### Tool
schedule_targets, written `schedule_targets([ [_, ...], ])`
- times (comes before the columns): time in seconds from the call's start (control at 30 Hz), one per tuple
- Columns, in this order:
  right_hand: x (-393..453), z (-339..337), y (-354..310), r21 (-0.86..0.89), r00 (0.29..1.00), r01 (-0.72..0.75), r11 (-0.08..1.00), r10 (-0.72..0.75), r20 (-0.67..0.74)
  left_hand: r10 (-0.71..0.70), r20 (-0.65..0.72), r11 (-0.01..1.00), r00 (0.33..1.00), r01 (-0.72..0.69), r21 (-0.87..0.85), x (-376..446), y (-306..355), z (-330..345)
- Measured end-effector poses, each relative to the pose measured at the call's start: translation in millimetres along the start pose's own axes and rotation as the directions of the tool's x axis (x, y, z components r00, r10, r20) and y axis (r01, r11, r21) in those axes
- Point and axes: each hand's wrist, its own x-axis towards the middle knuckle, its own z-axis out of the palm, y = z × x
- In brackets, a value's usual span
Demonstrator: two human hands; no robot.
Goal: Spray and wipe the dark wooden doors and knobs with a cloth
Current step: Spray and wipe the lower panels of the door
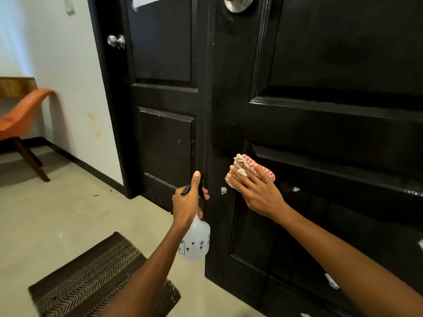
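1. A folded red-and-white checked cloth (250, 171) is being pressed against the near dark wooden panelled door (320, 133), right of the frame's centre, by the right hand (256, 191), whose fingers are being kept straight and flat over the cloth.
2. A translucent white plastic spray bottle (195, 241) with a black trigger head is being gripped by the left hand (188, 202) at lower centre, the fingers being curled round its neck and the thumb being held upward.
3. A second dark wooden door (164, 88) is being shown at upper centre, with a round silver metal knob (116, 41) at its left edge.
4. Another silver knob (239, 3) is being cut off by the top edge.
5. An orange chair (20, 120) is being shown at the left, and a dark woven doormat (91, 275) is lying on the floor at lower left.
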Motion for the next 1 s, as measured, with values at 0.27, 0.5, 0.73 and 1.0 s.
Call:
schedule_targets([
  [0.27,-2,29,-36,0.095,0.995,0.018,0.995,-0.028,0.101,-0.075,-0.026,0.997,0.997,0.076,0.030,-10,-25,-6],
  [0.5,-12,48,-64,0.137,0.924,0.201,0.970,-0.234,0.303,-0.036,-0.071,0.999,0.997,0.036,-0.004,-19,-23,-16],
  [0.73,48,32,-47,0.029,0.908,0.237,0.971,-0.232,0.348,-0.008,-0.085,1.000,0.996,0.007,-0.015,-24,-13,-29],
  [1.0,120,-20,10,0.042,0.972,-0.234,0.971,0.235,-0.016,0.036,-0.106,0.999,0.994,-0.037,-0.015,-22,-10,-33],
])
